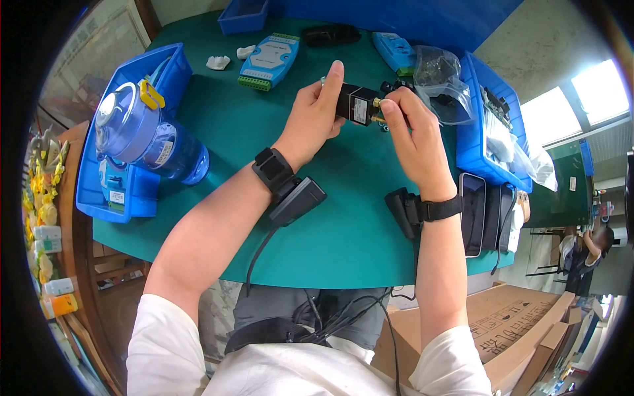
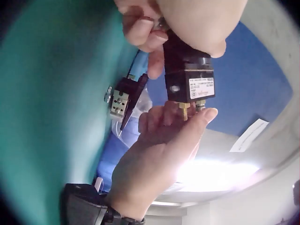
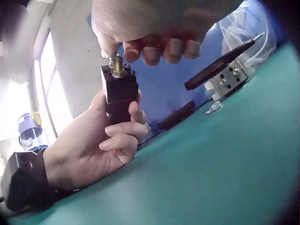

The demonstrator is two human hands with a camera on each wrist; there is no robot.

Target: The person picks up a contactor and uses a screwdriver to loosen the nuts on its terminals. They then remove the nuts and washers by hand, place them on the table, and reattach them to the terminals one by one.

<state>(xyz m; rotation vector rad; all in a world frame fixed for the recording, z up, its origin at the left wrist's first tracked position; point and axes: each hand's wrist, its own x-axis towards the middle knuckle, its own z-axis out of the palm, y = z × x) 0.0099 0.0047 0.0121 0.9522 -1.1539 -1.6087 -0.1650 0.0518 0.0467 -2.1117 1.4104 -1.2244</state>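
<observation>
My left hand (image 1: 314, 119) grips a black contactor (image 1: 356, 105), a boxy block with a white label, above the green table. Two threaded studs stick out of its end; the brass stud (image 2: 184, 110) is bare in the left wrist view. At the other stud is my right hand (image 1: 416, 135), its thumb and index finger pinching the silver nut (image 3: 112, 61) there. The remaining fingers curl beside the studs. Beyond the hands lie a metal bracket with screws (image 3: 229, 79), a black pen-shaped tool (image 3: 218, 65) and small loose hardware (image 3: 214, 108).
A blue water bottle (image 1: 158, 142) stands by the left blue bin (image 1: 89, 185). Blue-and-white modules (image 1: 271, 59) lie at the back. On the right are a clear plastic bag (image 1: 439, 72), a filled blue bin (image 1: 470, 138) and a phone (image 1: 471, 214). Cables hang at my lap.
</observation>
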